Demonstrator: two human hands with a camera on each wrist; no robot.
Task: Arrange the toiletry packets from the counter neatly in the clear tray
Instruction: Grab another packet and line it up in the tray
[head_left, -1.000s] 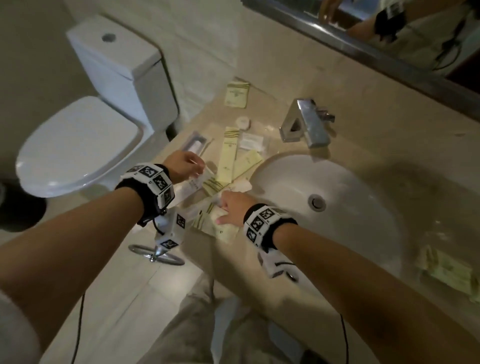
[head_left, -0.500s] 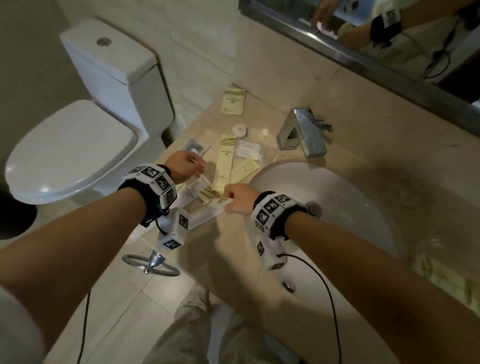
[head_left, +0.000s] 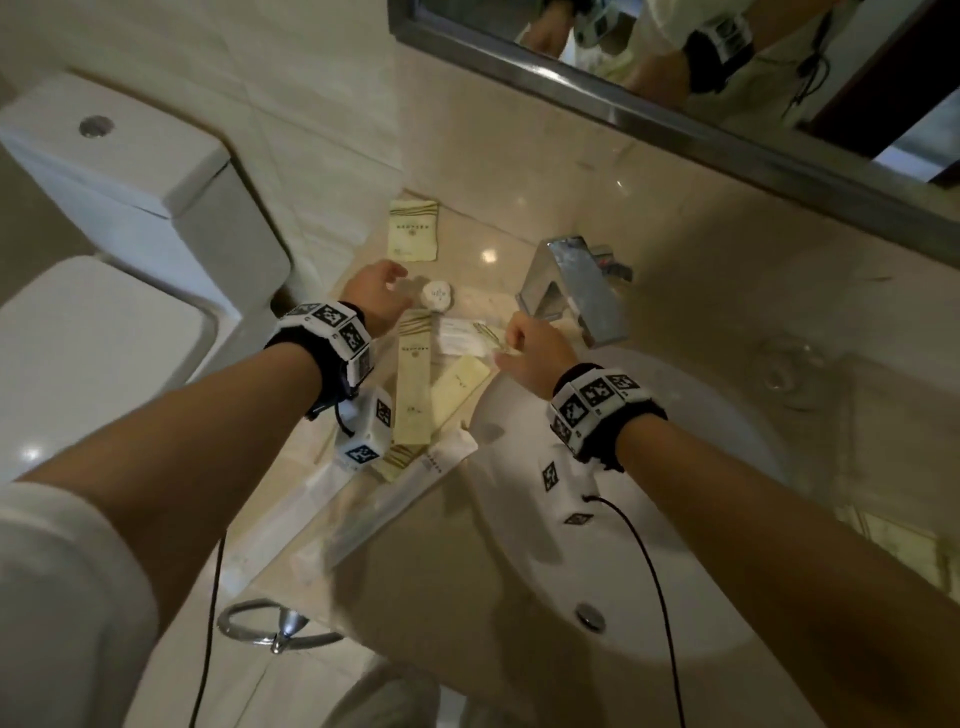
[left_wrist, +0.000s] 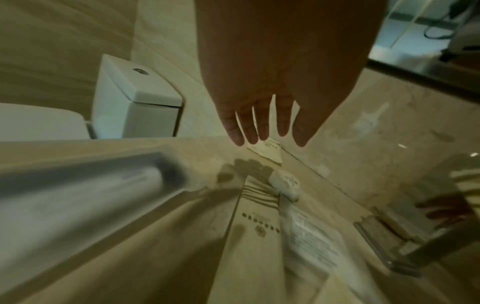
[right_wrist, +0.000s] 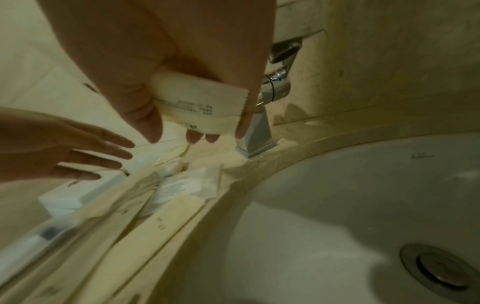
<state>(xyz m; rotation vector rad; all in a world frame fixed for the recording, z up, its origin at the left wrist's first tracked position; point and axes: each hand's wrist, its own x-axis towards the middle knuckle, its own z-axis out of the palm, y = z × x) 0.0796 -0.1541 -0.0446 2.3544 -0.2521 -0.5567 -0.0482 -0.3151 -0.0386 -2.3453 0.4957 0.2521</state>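
My right hand (head_left: 527, 348) hovers between the tap and the basin and pinches a small cream packet (right_wrist: 197, 102) between thumb and fingers. My left hand (head_left: 382, 293) is open with straight fingers (left_wrist: 259, 131) and holds nothing, just left of a round white soap (head_left: 436, 296). Below the hands lie a long cream packet (head_left: 414, 384), a shorter cream packet (head_left: 460, 387) and a white sachet (head_left: 462, 335), side by side. The clear tray's rim (head_left: 488, 306) shows only faintly around them. A square cream packet (head_left: 413, 229) lies alone at the back.
Two long toothbrush wrappers (head_left: 400, 499) and a striped packet (head_left: 395, 460) lie near the counter's front edge. The chrome tap (head_left: 576, 291) and white basin (head_left: 675, 571) are on the right, with a clear glass (head_left: 784, 369) beyond. A toilet (head_left: 130, 208) stands left.
Both hands moved from the front pile toward the back of the counter. The right hand came away with a small cream packet. The left hand let go of the wrapper and opened.
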